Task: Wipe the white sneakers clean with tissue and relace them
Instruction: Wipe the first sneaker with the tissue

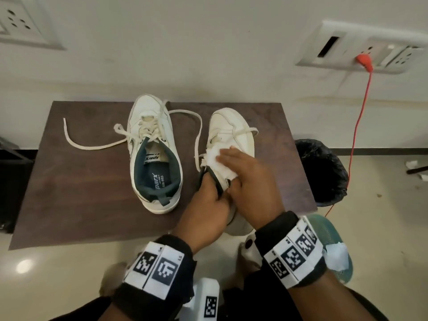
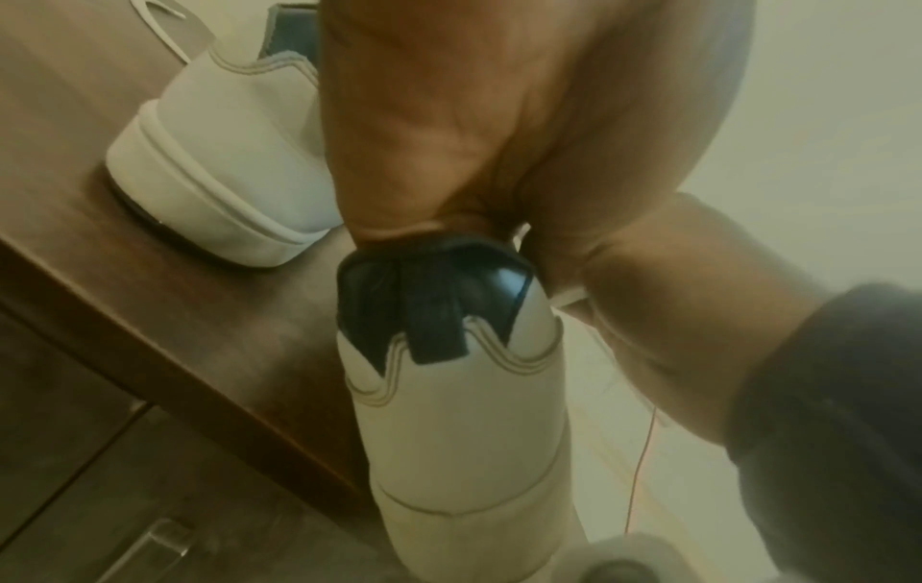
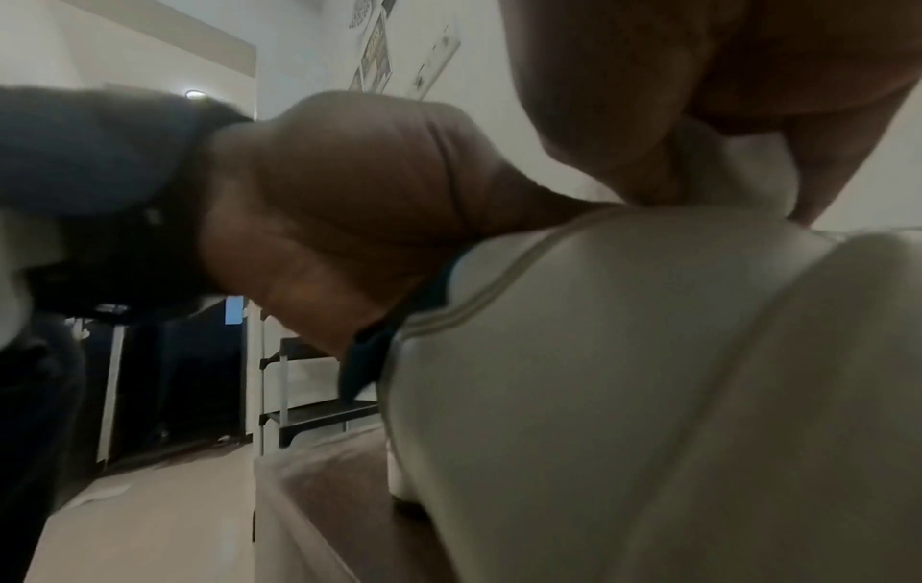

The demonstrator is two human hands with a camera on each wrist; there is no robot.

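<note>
Left hand (image 1: 206, 205) grips shoe (image 1: 229, 126) heel at 6 o'clock, steadying it; right hand (image 1: 250, 179) fingers press tissue (image 1: 217, 158) flat, probably mid-wipe

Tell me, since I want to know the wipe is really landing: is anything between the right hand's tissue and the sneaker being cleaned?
Nothing visible is. The right hand presses the tissue straight onto the upper of the right sneaker, near the tongue. The left hand grips the collar at the heel, beside the wiped patch, not over it.
</note>
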